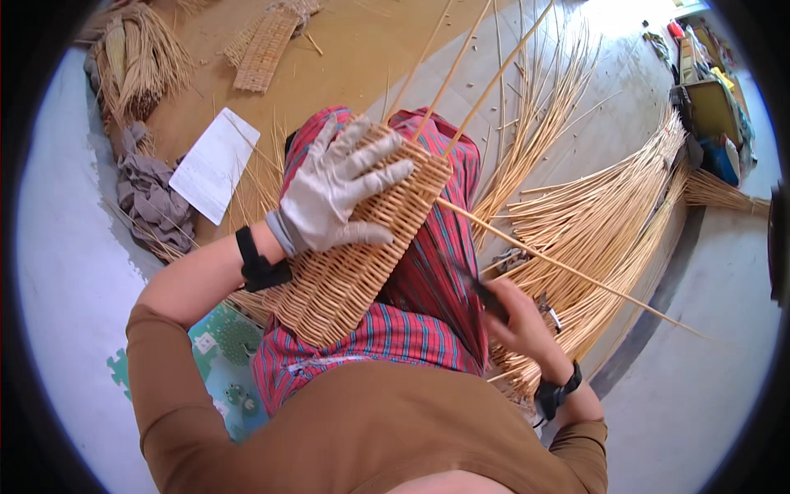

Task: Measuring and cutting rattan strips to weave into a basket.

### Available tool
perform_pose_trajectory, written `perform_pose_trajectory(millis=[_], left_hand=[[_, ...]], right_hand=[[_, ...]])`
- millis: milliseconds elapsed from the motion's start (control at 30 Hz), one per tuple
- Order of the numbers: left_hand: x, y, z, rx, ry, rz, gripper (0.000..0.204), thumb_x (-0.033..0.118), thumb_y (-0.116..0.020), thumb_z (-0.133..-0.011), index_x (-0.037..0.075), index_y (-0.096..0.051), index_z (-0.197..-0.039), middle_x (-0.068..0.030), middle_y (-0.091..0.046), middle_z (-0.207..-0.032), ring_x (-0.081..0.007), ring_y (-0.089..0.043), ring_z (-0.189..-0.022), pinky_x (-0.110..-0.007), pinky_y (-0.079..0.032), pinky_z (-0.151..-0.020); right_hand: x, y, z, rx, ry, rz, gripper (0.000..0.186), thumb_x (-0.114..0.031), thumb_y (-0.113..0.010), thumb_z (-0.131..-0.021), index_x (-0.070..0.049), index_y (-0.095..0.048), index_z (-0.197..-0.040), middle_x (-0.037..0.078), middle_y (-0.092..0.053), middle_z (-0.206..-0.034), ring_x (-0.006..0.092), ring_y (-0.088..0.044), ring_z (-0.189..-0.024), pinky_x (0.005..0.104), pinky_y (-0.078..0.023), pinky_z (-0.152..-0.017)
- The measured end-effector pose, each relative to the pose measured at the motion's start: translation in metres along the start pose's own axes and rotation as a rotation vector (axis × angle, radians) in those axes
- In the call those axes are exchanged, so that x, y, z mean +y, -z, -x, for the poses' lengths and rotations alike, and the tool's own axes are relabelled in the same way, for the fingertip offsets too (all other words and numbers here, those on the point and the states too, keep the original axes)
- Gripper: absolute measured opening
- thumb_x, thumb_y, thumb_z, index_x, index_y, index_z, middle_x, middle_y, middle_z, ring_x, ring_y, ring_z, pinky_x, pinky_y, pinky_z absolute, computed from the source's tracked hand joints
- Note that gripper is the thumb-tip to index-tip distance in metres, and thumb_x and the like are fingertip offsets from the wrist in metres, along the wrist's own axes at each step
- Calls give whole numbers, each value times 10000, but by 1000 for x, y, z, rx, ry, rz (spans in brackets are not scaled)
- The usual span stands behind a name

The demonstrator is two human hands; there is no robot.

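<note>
A rectangular woven wicker panel [341,280] lies slanted across my lap, over red-and-blue striped cloth. My left hand [337,193], in a pale glove, rests flat on its upper part with the fingers spread. Several long rods stick out from the panel's far end, and one long rod [559,265] runs from its right edge down to the right. Below that rod, my bare right hand [522,323] is closed round a dark knife-like tool [487,298]. The tool's far end is blurred against the cloth, so its exact kind is unclear.
Large bundles of loose rods [609,206] spread over the floor at right. Left of me are a white board [216,165], a crumpled grey cloth [155,198] and a patterned foam mat [226,354]. Another woven piece [265,53] and a fibre bundle [136,62] lie farther off.
</note>
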State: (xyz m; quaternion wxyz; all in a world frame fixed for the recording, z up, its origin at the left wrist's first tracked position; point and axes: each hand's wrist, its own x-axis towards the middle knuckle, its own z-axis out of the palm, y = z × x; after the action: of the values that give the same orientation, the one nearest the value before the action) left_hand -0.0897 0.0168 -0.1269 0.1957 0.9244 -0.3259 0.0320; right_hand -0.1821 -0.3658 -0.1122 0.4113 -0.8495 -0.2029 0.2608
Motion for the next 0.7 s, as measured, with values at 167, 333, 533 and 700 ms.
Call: perform_pose_trajectory(millis=[167,333,533,700], left_hand=[[3,-3,-1,-77,-41,31,1066,828,-650,-738,237,-426,-1596,-49,-374,-1668,-363,-250,-1568,-609,-86,-1273],[5,-5,-5,-90,-6,30,1068,820,-656,-741,239,-412,-1604,-41,-370,-1671,-362,-258,-1566,-599,-73,-1276],[3,-2,-4,-81,-14,30,1077,804,-686,-728,241,-412,-1605,-34,-369,-1673,-365,-263,-1564,-602,-96,-1272],[-1,-4,-3,-92,-17,49,975,790,-696,-726,352,-467,-1567,-33,-343,-1687,-362,-216,-1577,-611,-100,-1268]], right_hand=[[-48,1,-4,7,-95,-144,733,-109,-734,-890,-180,-479,-1573,109,-658,-795,276,-644,-652,348,-533,-648],[-36,-2,-10,-20,-45,-118,561,-83,-715,-910,-198,-629,-1453,131,-705,-847,238,-681,-704,334,-535,-679],[-36,-1,-21,-45,-50,-261,528,-52,-699,-921,-166,-641,-1433,138,-753,-969,230,-723,-800,325,-547,-743],[-39,7,-30,-100,-85,-313,515,-54,-696,-924,-146,-643,-1427,125,-759,-1168,230,-744,-903,322,-560,-829]])
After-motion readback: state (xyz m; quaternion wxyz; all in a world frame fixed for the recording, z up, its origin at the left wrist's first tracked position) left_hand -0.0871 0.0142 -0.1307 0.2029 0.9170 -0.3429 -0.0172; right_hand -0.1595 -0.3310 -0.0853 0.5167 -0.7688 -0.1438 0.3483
